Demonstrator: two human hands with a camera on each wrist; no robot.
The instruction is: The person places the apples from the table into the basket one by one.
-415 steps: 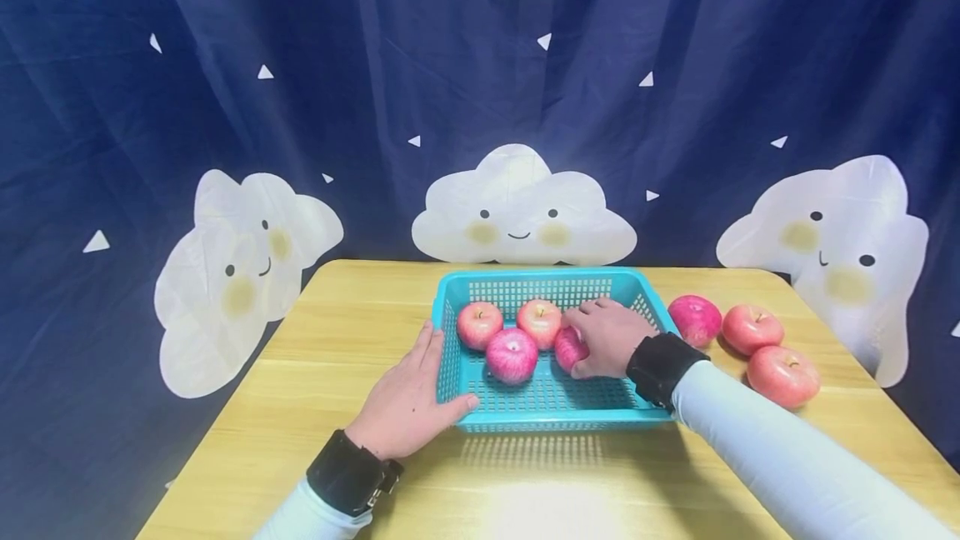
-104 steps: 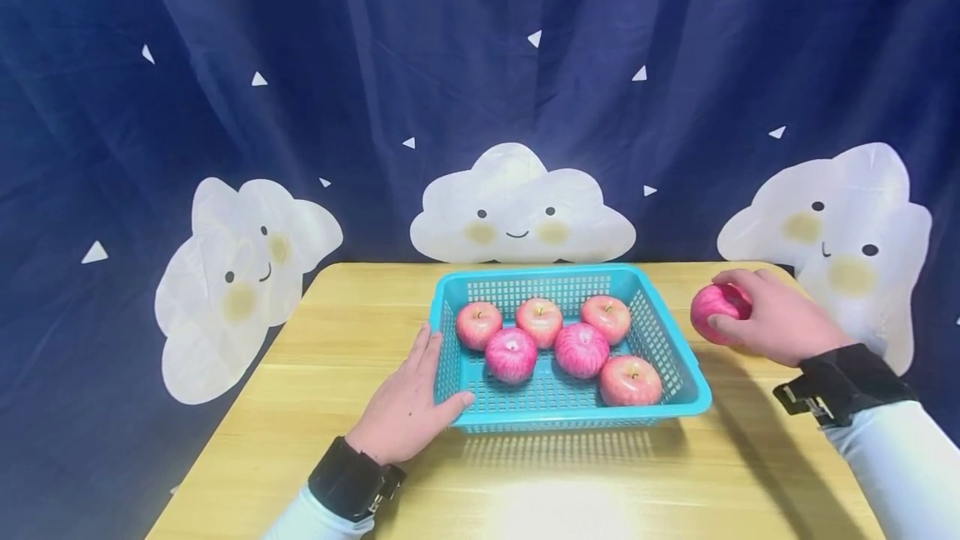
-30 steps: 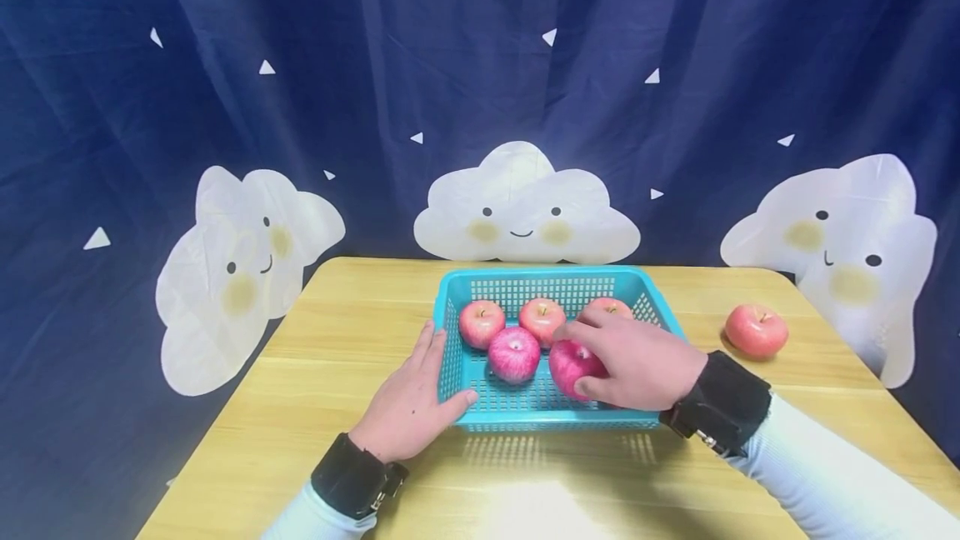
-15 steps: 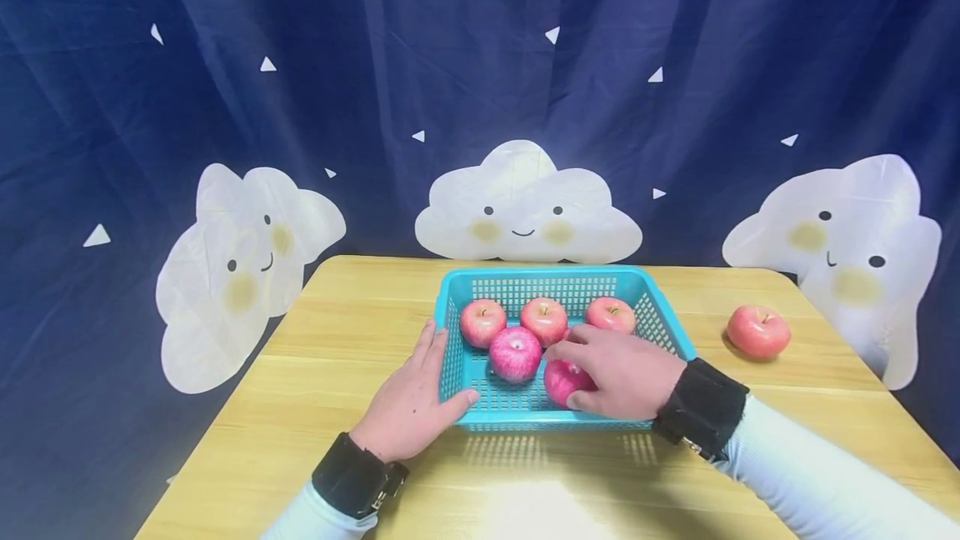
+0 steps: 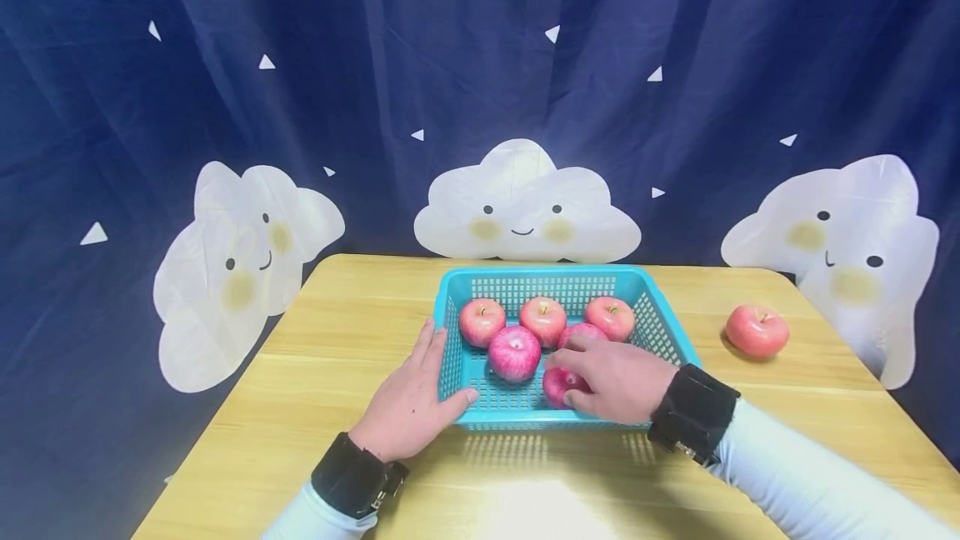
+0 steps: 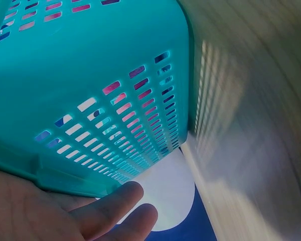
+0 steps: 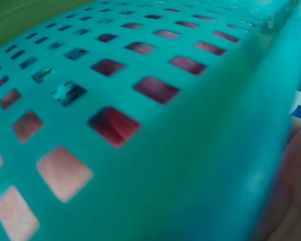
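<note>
A turquoise plastic basket [image 5: 555, 417] stands on the table with several red and pink apples in it. My left hand [image 5: 408, 402] rests against its left side, fingers straight along the wall and thumb over the front rim. In the left wrist view, the fingers [image 6: 110, 208] lie beside the basket's rim [image 6: 65, 173]. Inside the basket, near the front wall, my right hand [image 5: 622, 377] holds a dark red apple [image 5: 558, 388], which it partly covers. Behind that hand, another striped apple [image 5: 581, 333] shows in part. The right wrist view is mostly the perforated basket wall [image 7: 190, 140].
One pink apple [image 5: 757, 332] sits on the wooden table [image 5: 337, 315] to the right of the basket. A dark blue curtain [image 5: 480, 65] with white clouds hangs behind the table's far edge.
Apples from the table's right side have gone into the basket; one stays there. My right hand brought the dark red apple in and lowered it toward the front wall. The left hand stayed put.
</note>
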